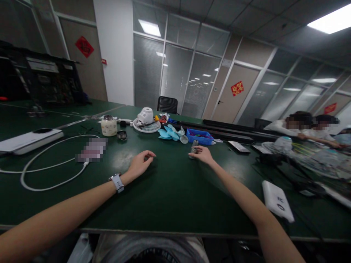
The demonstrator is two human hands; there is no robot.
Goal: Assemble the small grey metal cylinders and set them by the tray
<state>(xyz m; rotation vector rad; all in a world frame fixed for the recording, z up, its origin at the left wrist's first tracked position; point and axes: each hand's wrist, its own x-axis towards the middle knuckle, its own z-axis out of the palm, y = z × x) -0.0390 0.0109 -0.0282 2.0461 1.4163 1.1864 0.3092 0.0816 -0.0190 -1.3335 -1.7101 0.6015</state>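
Observation:
My left hand (pixel 141 163) hovers over or rests on the green table (pixel 167 197), which I cannot tell. Its fingers are bent, the thumb stands apart, and nothing is in it. My right hand (pixel 202 155) has its thumb and fingers around a small grey cylindrical piece (pixel 195 143) with a wider round base, standing upright on the table; the fingers partly hide it. Just behind that piece is a blue basket (pixel 201 136) with small parts in it. Light-blue fan blades (pixel 170 133) lie left of the basket, beside a white fan part with a round grille (pixel 146 125).
A cream jar (pixel 109 126) and a small dark cup (pixel 121 135) stand back left. A cabled phone (pixel 92 149) lies left of my left hand, a white box (pixel 33 141) farther left. At right are a white power bank (pixel 278 201), tangled cables and two people.

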